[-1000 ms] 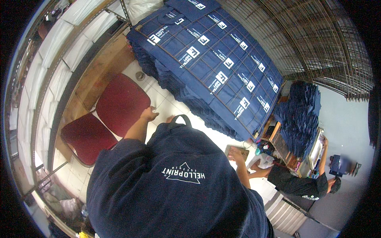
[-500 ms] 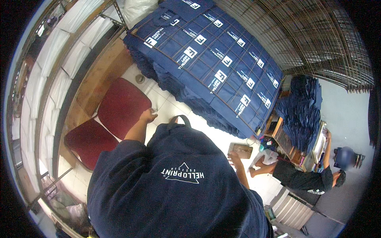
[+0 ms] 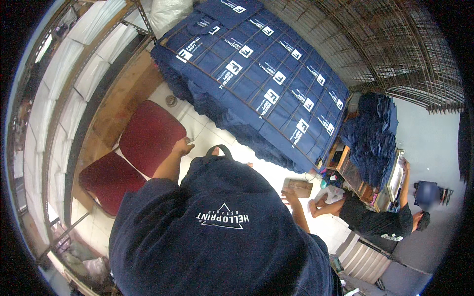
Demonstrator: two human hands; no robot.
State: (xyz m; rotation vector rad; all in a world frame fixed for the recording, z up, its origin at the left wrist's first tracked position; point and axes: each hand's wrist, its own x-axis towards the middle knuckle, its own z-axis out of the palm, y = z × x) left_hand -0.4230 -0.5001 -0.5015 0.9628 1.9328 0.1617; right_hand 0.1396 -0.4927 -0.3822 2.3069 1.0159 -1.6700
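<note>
A large navy cloth with a white triangle print fills the lower middle of the view, with a dark loop handle at its top edge. My left hand reaches out past it, fingers curled, at the edge of a red chair seat; I cannot tell whether it holds anything. My right hand hangs over the white tiled floor with fingers apart, just below a small wooden board. It holds nothing.
A wide stack of navy printed bags lies ahead under a wire grid. A second red cushion sits at left beside metal shelving. Another person sits on the floor at right beside a pile of navy cloth.
The view has shifted slightly. My left hand's fingers have curled in from a spread pose. My right hand has dropped a little below the wooden board. The seated person has shifted.
</note>
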